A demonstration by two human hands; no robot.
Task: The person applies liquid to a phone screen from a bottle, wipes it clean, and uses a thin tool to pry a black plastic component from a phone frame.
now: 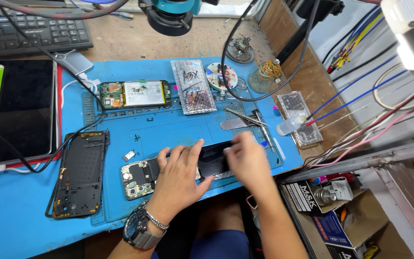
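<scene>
An opened phone [139, 176] with its circuit board exposed lies on the blue work mat [178, 129] near the front edge. My left hand [180, 172], with a watch and a bracelet on the wrist, rests flat on the phone's middle, fingers spread. My right hand [247, 160] is blurred at the phone's right end, touching a black part [214, 160] there. I cannot tell whether its fingers pinch anything.
A black phone back frame [78, 173] lies at the left. A second opened phone [135, 93], a foil bag [192, 86], tweezers [245, 116] and a small squeeze bottle [288, 126] sit further back. A tablet [17, 112], keyboard [29, 29] and cables are at the left.
</scene>
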